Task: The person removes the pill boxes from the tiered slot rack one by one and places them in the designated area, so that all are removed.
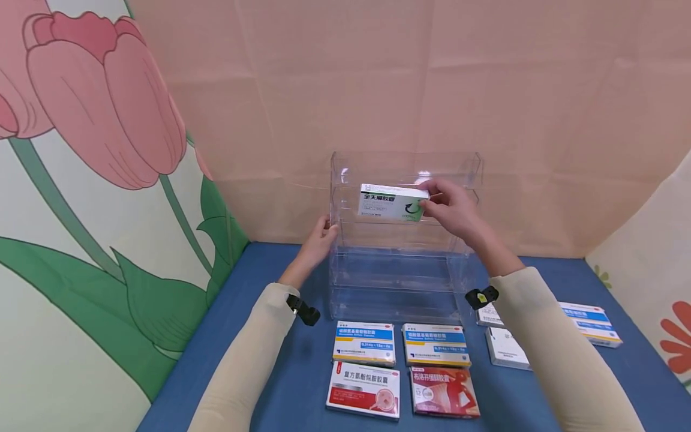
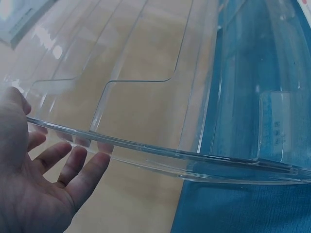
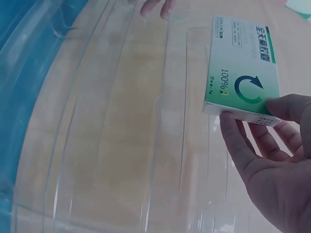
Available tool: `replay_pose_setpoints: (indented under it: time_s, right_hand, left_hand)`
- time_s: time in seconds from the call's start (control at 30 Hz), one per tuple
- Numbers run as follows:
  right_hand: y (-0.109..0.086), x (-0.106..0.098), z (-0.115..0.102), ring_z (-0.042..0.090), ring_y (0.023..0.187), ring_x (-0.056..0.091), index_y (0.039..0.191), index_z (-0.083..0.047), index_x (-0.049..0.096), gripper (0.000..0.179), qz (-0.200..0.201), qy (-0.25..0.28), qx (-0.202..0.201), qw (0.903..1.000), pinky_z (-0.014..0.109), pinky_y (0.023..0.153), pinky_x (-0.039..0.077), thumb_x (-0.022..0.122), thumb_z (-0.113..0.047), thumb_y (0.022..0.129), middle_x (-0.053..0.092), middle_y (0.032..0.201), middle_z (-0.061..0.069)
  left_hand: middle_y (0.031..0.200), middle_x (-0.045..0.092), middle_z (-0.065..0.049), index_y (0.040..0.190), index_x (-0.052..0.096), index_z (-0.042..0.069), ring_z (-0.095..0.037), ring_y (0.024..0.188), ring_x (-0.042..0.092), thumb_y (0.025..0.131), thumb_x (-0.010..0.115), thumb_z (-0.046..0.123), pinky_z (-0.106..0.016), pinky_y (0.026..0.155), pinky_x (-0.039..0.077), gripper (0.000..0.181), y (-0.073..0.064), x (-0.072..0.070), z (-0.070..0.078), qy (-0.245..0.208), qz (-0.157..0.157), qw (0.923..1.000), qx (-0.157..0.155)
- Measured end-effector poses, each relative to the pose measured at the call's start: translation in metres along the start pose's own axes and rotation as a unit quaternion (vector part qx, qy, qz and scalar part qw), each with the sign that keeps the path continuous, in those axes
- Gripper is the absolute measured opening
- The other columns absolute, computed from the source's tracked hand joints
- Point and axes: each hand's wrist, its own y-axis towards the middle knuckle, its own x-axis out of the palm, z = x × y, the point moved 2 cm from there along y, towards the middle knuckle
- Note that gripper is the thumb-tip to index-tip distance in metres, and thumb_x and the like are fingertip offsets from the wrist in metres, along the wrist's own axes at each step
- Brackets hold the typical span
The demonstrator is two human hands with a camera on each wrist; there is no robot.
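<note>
A clear plastic tiered rack (image 1: 394,305) stands on the table against the back cloth. My right hand (image 1: 452,209) pinches one end of a white and green medicine box (image 1: 390,204), thumb on its printed face, in front of the upper tiers. In the right wrist view the same medicine box (image 3: 242,68) is tilted, its far end pointing away from the hand. My left hand (image 1: 320,241) holds the rack's left side edge. The left wrist view has the left hand (image 2: 48,179) with its thumb and fingers on either side of the clear panel.
Before the rack lie two blue and white medicine boxes (image 1: 364,344), a red and white box (image 1: 364,389) and a red box (image 1: 444,391). More boxes lie at the right, including a white box (image 1: 506,348) and a blue-white box (image 1: 592,324), partly hidden by my right sleeve.
</note>
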Motion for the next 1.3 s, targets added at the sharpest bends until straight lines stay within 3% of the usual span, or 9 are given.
replay_pose_setpoints:
  time_s: [0.33, 0.7, 1.1, 1.3]
  right_hand:
    - [-0.02, -0.016, 0.014, 0.038, 0.107, 0.062, 0.136, -0.003, 0.056, 0.037, -0.029, 0.011, -0.008, 0.9995, 0.024, 0.078, 0.058, 0.062, -0.006, 0.1, 0.059, 0.124, 0.021]
    - [-0.045, -0.035, 0.031, 0.036, 0.107, 0.062, 0.138, -0.001, 0.054, 0.038, -0.033, 0.013, -0.002, 0.9994, 0.021, 0.078, 0.057, 0.061, -0.008, 0.101, 0.058, 0.128, 0.023]
    - [-0.077, -0.065, 0.057, 0.011, 0.1, 0.064, 0.139, -0.001, 0.052, 0.04, -0.035, 0.007, 0.015, 0.9992, 0.024, 0.08, 0.057, 0.06, -0.014, 0.102, 0.057, 0.128, 0.018]
    - [-0.093, -0.079, 0.072, 0.008, 0.1, 0.064, 0.141, -0.002, 0.051, 0.043, -0.033, -0.009, 0.037, 0.9987, 0.024, 0.081, 0.057, 0.061, -0.02, 0.102, 0.057, 0.127, 0.01]
  left_hand:
    - [0.125, 0.047, -0.014, 0.148, 0.037, 0.016, -0.025, 0.095, 0.054, 0.107, 0.044, 0.036, -0.033, 0.071, 0.049, 0.047, 0.001, -0.002, -0.001, -0.012, 0.002, 0.9999, 0.002]
    - [0.127, 0.046, -0.015, 0.148, 0.036, 0.015, -0.03, 0.106, 0.054, 0.107, 0.044, 0.038, -0.038, 0.077, 0.052, 0.048, 0.003, -0.002, -0.003, -0.008, -0.002, 1.0, 0.002]
    - [0.129, 0.048, -0.016, 0.149, 0.035, 0.017, -0.032, 0.11, 0.054, 0.107, 0.043, 0.039, -0.041, 0.08, 0.052, 0.048, 0.002, -0.001, 0.0, -0.005, -0.006, 1.0, -0.003]
    - [0.128, 0.049, -0.016, 0.149, 0.036, 0.016, -0.032, 0.107, 0.055, 0.107, 0.043, 0.038, -0.039, 0.077, 0.051, 0.047, 0.003, -0.001, 0.0, -0.005, -0.005, 1.0, 0.001]
